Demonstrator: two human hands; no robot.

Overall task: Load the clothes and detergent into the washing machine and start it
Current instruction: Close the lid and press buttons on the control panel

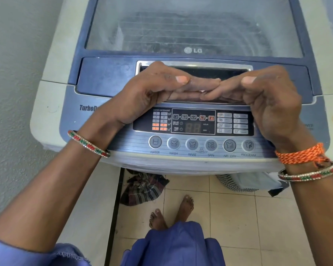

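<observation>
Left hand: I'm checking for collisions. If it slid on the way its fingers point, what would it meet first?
The left hand points right, fingertips already touching the right hand, which it meets first.

Just one view here, head-mounted, wide-angle, looking forward and steeply down from right above the washing machine (181, 54). Close enough that the control panel (192, 121) fills mid-frame with button labels readable. Both forearms coming in from the bottom corners, tiled floor (229, 217) and bare feet at the bottom edge. Edges bowed by the lens. No second view to compare overlap with.
</observation>
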